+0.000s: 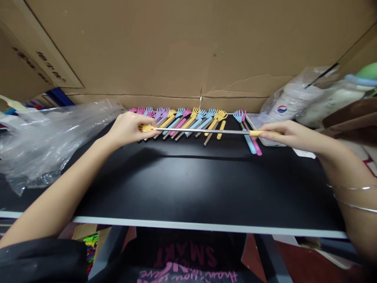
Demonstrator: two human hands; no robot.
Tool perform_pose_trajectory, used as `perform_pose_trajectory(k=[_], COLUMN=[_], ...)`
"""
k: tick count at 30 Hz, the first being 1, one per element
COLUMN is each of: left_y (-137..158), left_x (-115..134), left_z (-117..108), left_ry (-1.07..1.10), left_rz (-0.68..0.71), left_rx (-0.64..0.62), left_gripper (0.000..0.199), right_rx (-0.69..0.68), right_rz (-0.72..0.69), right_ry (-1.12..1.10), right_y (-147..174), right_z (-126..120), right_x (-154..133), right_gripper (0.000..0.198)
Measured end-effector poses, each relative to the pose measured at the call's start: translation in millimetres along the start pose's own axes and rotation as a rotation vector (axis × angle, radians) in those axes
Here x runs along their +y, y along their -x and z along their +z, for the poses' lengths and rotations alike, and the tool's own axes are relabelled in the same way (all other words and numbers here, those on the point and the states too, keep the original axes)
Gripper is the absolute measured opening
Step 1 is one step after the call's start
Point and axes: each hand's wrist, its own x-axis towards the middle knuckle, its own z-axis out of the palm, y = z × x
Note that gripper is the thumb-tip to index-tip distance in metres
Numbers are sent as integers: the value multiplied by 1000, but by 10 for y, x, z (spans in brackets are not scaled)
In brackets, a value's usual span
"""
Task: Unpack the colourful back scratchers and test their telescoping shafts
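A yellow back scratcher (203, 131) with a long metal rod is stretched level above the black table. Its hand-shaped head is pinched by my left hand (129, 127). At the other end, my right hand (285, 133) grips the yellow handle. Behind the rod lies a row of back scratchers (182, 122) in pink, purple, blue and yellow, some showing bare metal rods without handles. One loose yellow handle (221, 129) lies at the row's right end. Close to my right hand, a blue back scratcher (249, 137) and a pink back scratcher (258, 147) lie side by side, handles fitted.
A tall cardboard sheet (176, 51) stands along the back of the black table (188, 188). Clear plastic bags (53, 145) are heaped at left. On the right are a white cup with a Pepsi logo (294, 102) and a shallow white tray (272, 142). Below stands a box of colourful items (91, 245).
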Motion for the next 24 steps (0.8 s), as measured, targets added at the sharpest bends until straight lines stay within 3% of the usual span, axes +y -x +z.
perform_pose_trajectory(k=[4, 8, 14, 19, 23, 24], left_y=[-6, 16, 82, 72, 22, 6], left_x=[61, 375, 783, 774, 527, 434], left_z=[112, 237, 345, 245, 110, 72], left_ry=[46, 140, 130, 69, 84, 111], left_rz=[43, 100, 180, 202, 180, 163], left_rx=[28, 36, -63, -86, -145, -179], left_gripper=[34, 34, 27, 28, 31, 33], right_rx=[-93, -50, -76, -131, -216, -184], right_rz=[-37, -92, -191, -223, -178, -137], right_ry=[-13, 58, 161, 138, 32, 6], right_y=[-28, -26, -17, -54, -29, -6], right_z=[103, 361, 680, 538, 300, 228], right_x=[-99, -330, -583, -511, -347, -292], right_gripper=[52, 48, 40, 40, 44, 45])
